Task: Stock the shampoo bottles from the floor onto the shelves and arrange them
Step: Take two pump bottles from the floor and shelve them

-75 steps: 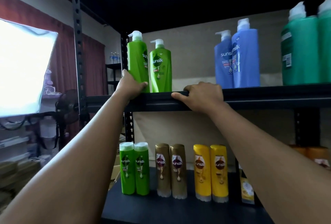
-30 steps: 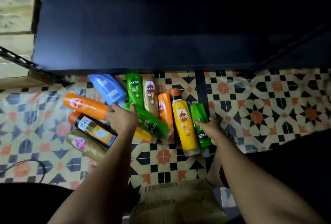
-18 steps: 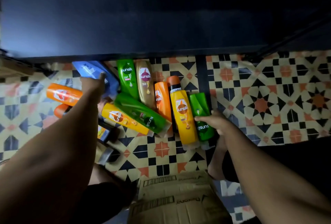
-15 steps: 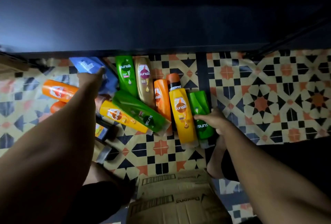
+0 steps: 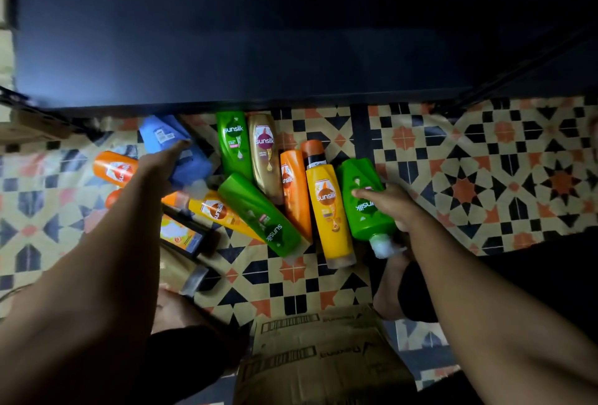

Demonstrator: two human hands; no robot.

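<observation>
Several shampoo bottles lie in a heap on the patterned tile floor [image 5: 485, 178] below the dark bottom shelf [image 5: 226, 48]. My right hand [image 5: 388, 202] grips a green bottle [image 5: 362, 187] at the heap's right end, lifting it slightly, white cap toward me. My left hand [image 5: 161, 162] holds a blue bottle [image 5: 165, 137] at the heap's left, fingers along its side. Between them lie a yellow bottle [image 5: 328, 207], an orange bottle [image 5: 293, 191], a gold bottle [image 5: 265, 152] and two more green bottles [image 5: 233, 142] [image 5: 262, 213].
A flattened cardboard box [image 5: 320, 356] lies on the floor close to me. An orange bottle [image 5: 115, 168], a dark bottle with a yellow label [image 5: 181, 234] and another yellow bottle [image 5: 220, 212] lie near my left arm. My knees show at the bottom.
My view dropped from the upper shelves to the floor. My left hand moved from the heap's middle up to the blue bottle. My right hand closed on the right green bottle and tilted it.
</observation>
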